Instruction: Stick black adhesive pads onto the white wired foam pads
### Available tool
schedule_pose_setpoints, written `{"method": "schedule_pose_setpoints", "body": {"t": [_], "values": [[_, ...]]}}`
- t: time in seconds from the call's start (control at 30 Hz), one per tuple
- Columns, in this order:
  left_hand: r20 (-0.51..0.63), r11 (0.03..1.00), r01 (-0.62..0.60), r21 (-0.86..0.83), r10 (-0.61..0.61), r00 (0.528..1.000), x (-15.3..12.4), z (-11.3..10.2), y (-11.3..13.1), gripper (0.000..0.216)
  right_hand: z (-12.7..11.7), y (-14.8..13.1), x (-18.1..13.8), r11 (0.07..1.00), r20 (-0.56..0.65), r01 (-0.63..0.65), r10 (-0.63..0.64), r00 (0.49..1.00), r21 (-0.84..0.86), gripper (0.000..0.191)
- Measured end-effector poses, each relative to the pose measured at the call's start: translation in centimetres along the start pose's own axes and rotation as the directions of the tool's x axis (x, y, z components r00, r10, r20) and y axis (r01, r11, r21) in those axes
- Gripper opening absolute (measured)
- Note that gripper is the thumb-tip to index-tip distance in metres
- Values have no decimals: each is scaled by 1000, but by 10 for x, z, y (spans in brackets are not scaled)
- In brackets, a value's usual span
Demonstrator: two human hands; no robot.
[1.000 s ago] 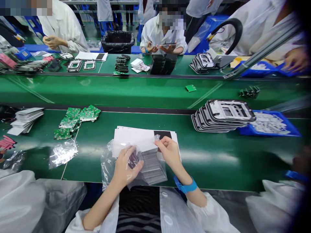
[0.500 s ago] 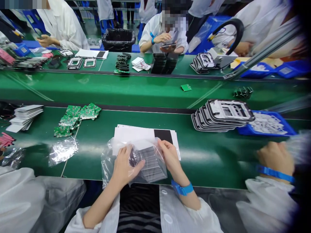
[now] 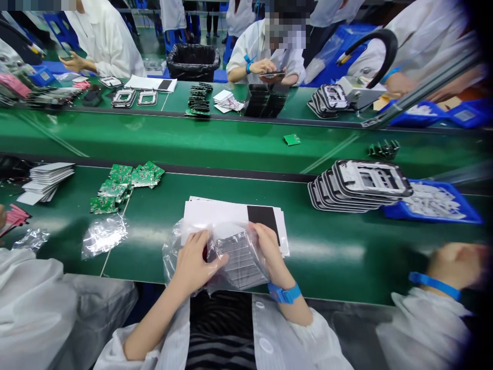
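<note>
In front of me at the table's near edge is a clear plastic bag (image 3: pixel 172 257) with a stack of thin grey flat pieces (image 3: pixel 242 259) inside. My left hand (image 3: pixel 197 261) grips the bag on its left side, fingers curled over it and thumb against the stack. My right hand (image 3: pixel 267 249) pinches the bag's upper right edge; a blue wrist strap (image 3: pixel 284 293) is on that arm. Under the bag lie white sheets (image 3: pixel 215 211) with a black rectangle (image 3: pixel 262 220) at the right.
Green circuit boards (image 3: pixel 113 189), an empty-looking clear bag (image 3: pixel 105 235) and stacked white cards (image 3: pixel 48 180) lie left. Stacked frames (image 3: pixel 362 182) and a blue tray (image 3: pixel 442 213) of white parts stand right. A co-worker's hand (image 3: pixel 456 264) is at far right. A green board (image 3: pixel 292 139) lies on the middle strip.
The view has shifted slightly. My hands stay on the bag in nearly the same grip. The co-worker's hand at right has moved further right and nearer.
</note>
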State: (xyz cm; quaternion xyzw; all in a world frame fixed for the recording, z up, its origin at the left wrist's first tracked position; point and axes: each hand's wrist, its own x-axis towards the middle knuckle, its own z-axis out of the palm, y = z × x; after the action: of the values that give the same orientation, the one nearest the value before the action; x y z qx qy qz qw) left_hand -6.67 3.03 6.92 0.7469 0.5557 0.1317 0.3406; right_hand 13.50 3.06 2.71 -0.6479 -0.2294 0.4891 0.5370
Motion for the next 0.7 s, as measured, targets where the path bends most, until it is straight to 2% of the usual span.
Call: {"method": "schedule_pose_setpoints", "body": {"t": [0.1,0.2,0.27,0.33,0.4,0.47,0.53,0.7], "values": [[2,1000,19,10,-19,1000,-4,-2,-1,47,-1,1,-1,1000,26,-2,2,1000,0,27],[-16,998,-19,63,20,1000,-5,-4,-2,51,-5,-4,2,999,44,28,-26,999,-43,40],[-84,990,-97,104,106,991,-3,-4,-3,50,-7,-8,3,995,66,57,-51,997,-85,47],[-181,971,-219,96,233,955,1,-2,-3,40,-6,-13,2,988,102,88,-75,992,-126,48],[-286,950,-309,49,310,907,6,3,-3,26,-3,-15,0,981,135,119,-98,986,-156,47],[-375,946,-323,6,302,877,11,11,-4,19,0,-14,-2,975,151,144,-118,981,-171,47],[-429,959,-284,-8,253,867,13,17,-6,18,1,-10,-1,971,150,159,-133,980,-177,47],[-407,972,-233,-23,204,891,11,20,-13,19,-5,-1,10,964,140,182,-156,978,-197,46]]}}
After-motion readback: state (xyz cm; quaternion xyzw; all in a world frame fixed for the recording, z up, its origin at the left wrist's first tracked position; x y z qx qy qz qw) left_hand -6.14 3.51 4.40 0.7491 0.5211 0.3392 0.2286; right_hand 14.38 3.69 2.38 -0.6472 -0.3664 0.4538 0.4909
